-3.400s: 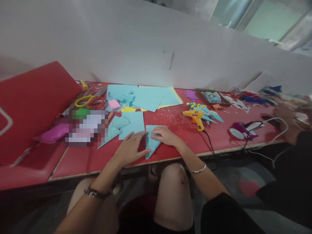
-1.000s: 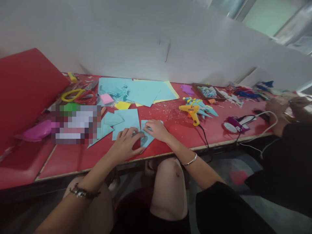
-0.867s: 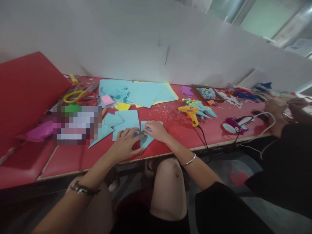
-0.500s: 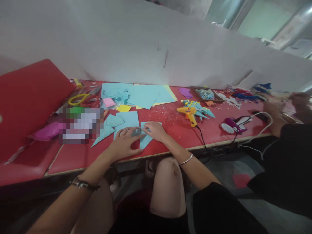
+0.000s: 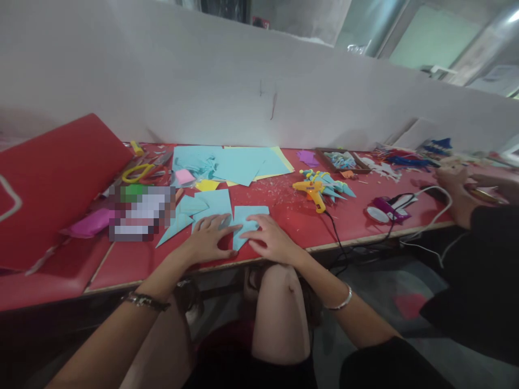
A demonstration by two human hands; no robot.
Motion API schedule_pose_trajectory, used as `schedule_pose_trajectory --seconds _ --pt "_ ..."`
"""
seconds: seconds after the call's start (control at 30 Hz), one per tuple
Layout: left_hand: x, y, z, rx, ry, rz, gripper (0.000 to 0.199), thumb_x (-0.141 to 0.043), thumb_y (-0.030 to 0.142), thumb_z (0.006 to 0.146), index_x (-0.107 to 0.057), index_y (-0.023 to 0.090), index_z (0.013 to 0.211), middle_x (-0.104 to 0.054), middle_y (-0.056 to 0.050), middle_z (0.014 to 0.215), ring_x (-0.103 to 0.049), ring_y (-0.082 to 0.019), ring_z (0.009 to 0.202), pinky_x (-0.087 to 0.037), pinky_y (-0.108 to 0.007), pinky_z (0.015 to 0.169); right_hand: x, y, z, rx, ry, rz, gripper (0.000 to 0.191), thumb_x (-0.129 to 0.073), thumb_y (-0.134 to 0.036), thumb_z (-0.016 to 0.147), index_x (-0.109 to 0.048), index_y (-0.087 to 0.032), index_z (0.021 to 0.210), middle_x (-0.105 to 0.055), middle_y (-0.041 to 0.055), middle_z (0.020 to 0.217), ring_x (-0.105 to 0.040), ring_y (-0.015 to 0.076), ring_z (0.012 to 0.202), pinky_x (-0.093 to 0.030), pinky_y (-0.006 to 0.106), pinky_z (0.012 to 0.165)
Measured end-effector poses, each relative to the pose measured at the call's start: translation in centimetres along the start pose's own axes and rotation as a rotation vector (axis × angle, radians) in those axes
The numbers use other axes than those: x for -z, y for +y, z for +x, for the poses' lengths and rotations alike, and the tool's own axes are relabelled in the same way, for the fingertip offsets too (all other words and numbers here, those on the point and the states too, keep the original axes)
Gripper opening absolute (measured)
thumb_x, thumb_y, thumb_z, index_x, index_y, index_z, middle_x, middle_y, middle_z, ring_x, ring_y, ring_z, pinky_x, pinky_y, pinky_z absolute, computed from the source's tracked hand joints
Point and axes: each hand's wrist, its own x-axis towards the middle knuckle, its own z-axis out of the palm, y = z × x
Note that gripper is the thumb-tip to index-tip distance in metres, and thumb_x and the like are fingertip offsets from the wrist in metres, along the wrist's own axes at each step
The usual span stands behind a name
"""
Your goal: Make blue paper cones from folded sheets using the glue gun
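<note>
A small piece of light blue paper (image 5: pixel 244 214), with slanted lower edges, lies on the red table near its front edge. My right hand (image 5: pixel 272 237) rests over the paper's right side, fingers apart. On the left, my left hand (image 5: pixel 210 237) is spread, its thumb and fingertips at the paper's left edge. Under and behind the left fingers lies a square light blue sheet (image 5: pixel 214 202). Folded light blue paper pieces (image 5: pixel 178 225) lie left of that hand. Part of the small paper is hidden beneath my right fingers.
A yellow glue gun (image 5: pixel 311 194) lies right of my hands beside a blue pointed paper craft (image 5: pixel 343 187). Large blue sheets (image 5: pixel 239 162) lie at the back. Yellow-handled scissors (image 5: pixel 137 173) and a pink packet (image 5: pixel 91 222) are left. Another person's hand (image 5: pixel 454 178) is far right.
My right hand has drawn back toward the front edge, uncovering more of the small paper, and its fingers have spread. My left hand stays nearly in place. The view has shifted slightly.
</note>
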Motion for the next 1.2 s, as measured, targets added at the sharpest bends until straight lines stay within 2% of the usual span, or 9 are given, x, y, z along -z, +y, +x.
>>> schedule_pose_trajectory --seconds 0.13,0.33,0.63,0.93,1.0,1.1,1.2 --pt "0.2 0.1 0.0 0.006 -0.017 -0.005 0.064 -0.048 0.062 0.070 -0.038 0.040 0.129 -0.030 -0.007 0.142 -0.024 -0.034 0.129 -0.021 -0.052 0.100 -0.3 -0.8 -1.3 0.069 -0.150 0.004 0.032 -0.042 -0.025 0.085 -0.059 -0.028 0.112 -0.039 0.0070 0.131 -0.031 0.0204 0.120 -0.031 0.038 0.100" --pt "0.4 0.1 0.0 0.022 -0.047 -0.005 0.068 -0.049 0.063 0.068 -0.037 0.040 0.130 -0.029 -0.006 0.142 -0.022 -0.033 0.129 -0.020 -0.051 0.100 -0.6 -0.2 -1.5 0.057 -0.219 -0.077 0.037 -0.039 -0.042 0.087 -0.053 -0.033 0.119 -0.036 0.0070 0.136 -0.028 0.0240 0.122 -0.025 0.044 0.102" --pt "0.0 -0.2 0.0 0.011 -0.049 -0.016 0.067 -0.050 0.060 0.069 -0.033 0.042 0.131 -0.026 -0.006 0.144 -0.019 -0.032 0.131 -0.018 -0.049 0.101 0.9 3.3 -2.3 -0.197 -0.168 -0.079 0.035 -0.036 -0.043 0.088 -0.055 -0.036 0.117 -0.034 0.0041 0.139 -0.027 0.0242 0.129 -0.025 0.046 0.103" --pt "-0.1 -0.3 -0.1 -0.021 -0.031 -0.016 0.066 -0.050 0.059 0.070 -0.034 0.041 0.131 -0.025 -0.006 0.144 -0.020 -0.032 0.131 -0.019 -0.049 0.101 2.2 5.9 -1.9 -0.307 -0.159 -0.219 0.034 -0.041 -0.035 0.086 -0.059 -0.028 0.114 -0.033 0.0080 0.140 -0.029 0.0250 0.129 -0.028 0.045 0.103" --pt "-0.1 -0.3 -0.1 -0.017 -0.029 -0.008 0.067 -0.050 0.060 0.069 -0.034 0.041 0.131 -0.025 -0.006 0.144 -0.020 -0.032 0.131 -0.018 -0.049 0.101 2.6 5.7 -1.5 -0.306 -0.177 -0.282 0.036 -0.044 -0.029 0.085 -0.057 -0.022 0.117 -0.034 0.0103 0.140 -0.029 0.0258 0.129 -0.028 0.046 0.103" --pt "-0.2 -0.5 0.1 -0.005 -0.025 0.017 0.070 -0.050 0.063 0.067 -0.033 0.041 0.131 -0.027 -0.005 0.144 -0.021 -0.033 0.130 -0.014 -0.053 0.101 2.6 4.5 -0.8 -0.237 -0.180 -0.298 0.045 -0.044 -0.024 0.084 -0.045 -0.015 0.128 -0.036 0.0121 0.139 -0.031 0.0242 0.129 -0.027 0.044 0.104" --pt "-0.5 -0.8 0.3 -0.008 -0.036 0.025 0.080 -0.049 0.069 0.063 -0.029 0.038 0.134 -0.027 -0.007 0.144 -0.020 -0.034 0.131 -0.008 -0.057 0.101 1.6 2.9 -0.5 -0.116 -0.222 -0.205 0.047 -0.041 -0.032 0.086 -0.039 -0.020 0.132 -0.035 0.0091 0.140 -0.030 0.0206 0.129 -0.028 0.039 0.104"
